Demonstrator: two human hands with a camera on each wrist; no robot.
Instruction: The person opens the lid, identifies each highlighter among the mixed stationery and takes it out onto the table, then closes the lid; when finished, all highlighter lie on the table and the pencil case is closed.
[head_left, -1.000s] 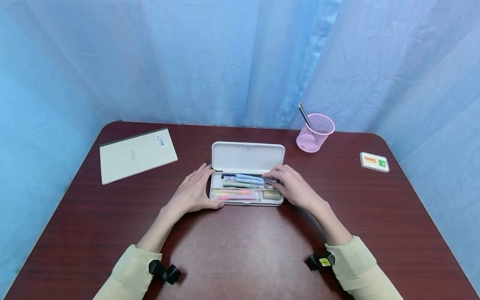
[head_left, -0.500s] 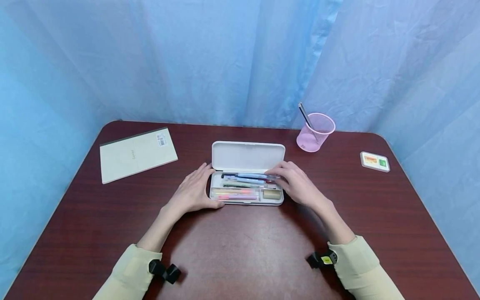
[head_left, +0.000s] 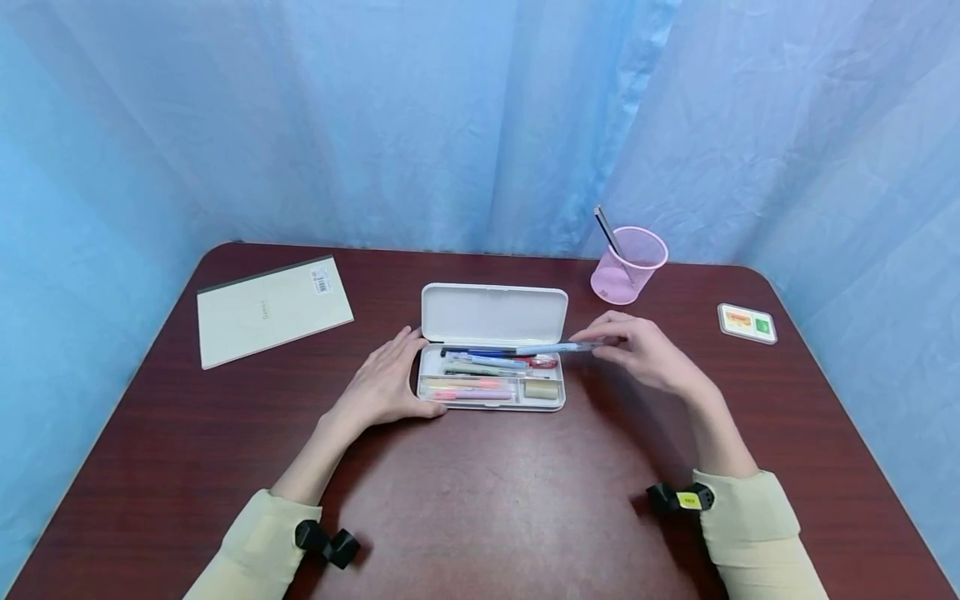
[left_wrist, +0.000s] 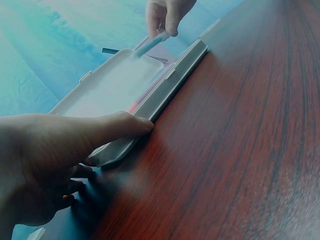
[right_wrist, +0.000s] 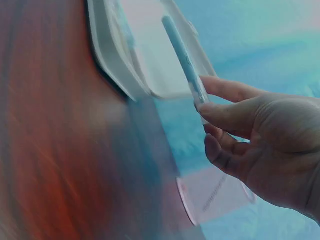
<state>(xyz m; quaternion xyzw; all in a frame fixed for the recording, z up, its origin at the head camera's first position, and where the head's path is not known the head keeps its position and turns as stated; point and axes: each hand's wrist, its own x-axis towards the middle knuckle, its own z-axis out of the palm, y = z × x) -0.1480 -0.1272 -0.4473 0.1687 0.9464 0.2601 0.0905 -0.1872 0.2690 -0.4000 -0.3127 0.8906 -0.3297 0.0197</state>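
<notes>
A white pencil case [head_left: 495, 313] lies with its lid raised. Inside it are several pens and markers [head_left: 480, 383] and a small tan block [head_left: 541, 389]. My left hand [head_left: 386, 379] holds the case's left end, thumb along the front edge and fingers toward the back corner. In the left wrist view that thumb [left_wrist: 120, 125] rests on the front wall. My right hand [head_left: 637, 346], off the case's right end, pinches a light blue pen [head_left: 551, 348] by its clear end. The pen's other end reaches over the case. In the right wrist view, thumb and fingertips meet on the pen [right_wrist: 182, 55].
A pink mesh pen cup [head_left: 628, 267] with a dark pen [head_left: 609, 229] in it stands behind my right hand. A cream notebook [head_left: 273, 312] lies at the left, and a small flat clear case [head_left: 748, 323] at the right. Blue curtains [head_left: 375, 125] border the wooden table [head_left: 487, 517].
My right hand has moved right, out of the pencil case, drawing the light blue pen with it. A red pen now shows at the case's right. The left hand has stayed in place.
</notes>
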